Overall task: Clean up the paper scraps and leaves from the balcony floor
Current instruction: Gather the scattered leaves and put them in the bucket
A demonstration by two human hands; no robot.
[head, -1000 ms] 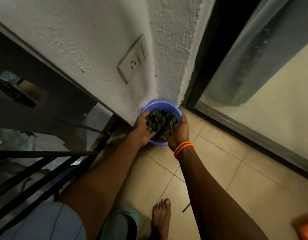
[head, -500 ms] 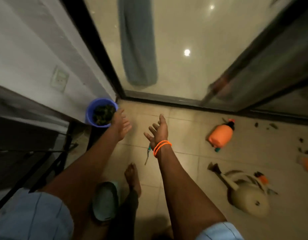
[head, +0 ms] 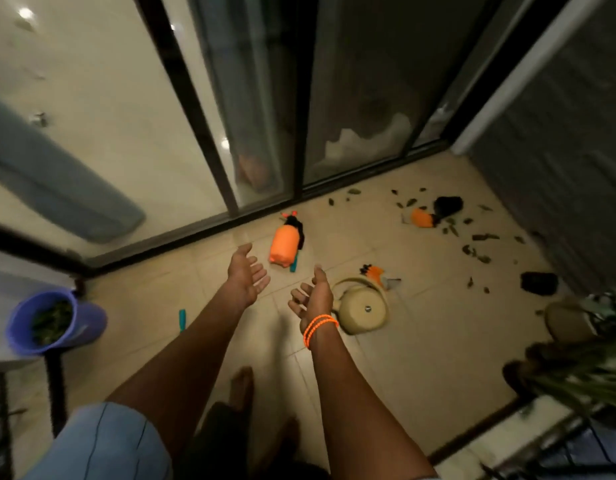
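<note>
Head view: beige tiled balcony floor (head: 420, 358), dark-framed sliding glass doors (head: 265, 116) behind. Leaves (head: 472, 252) lie scattered far right, near the grey wall. Round blue plastic bucket (head: 53, 323), leaf-filled, stands at left. Orange spray bottle (head: 284, 247) lies on its side; cream watering can (head: 363, 310) beside the right wrist. Left hand (head: 246, 273) and right hand (head: 313, 294) are relaxed, palms up, empty. Since 0.5 s ago, view has swung right; left hand has left the bucket.

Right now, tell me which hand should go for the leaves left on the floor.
Right, probably. The scattered leaves lie on the right side of the floor, and the right hand hangs open and empty nearer that side. The left hand, also open and empty, sits further toward the purple bucket side.
</note>
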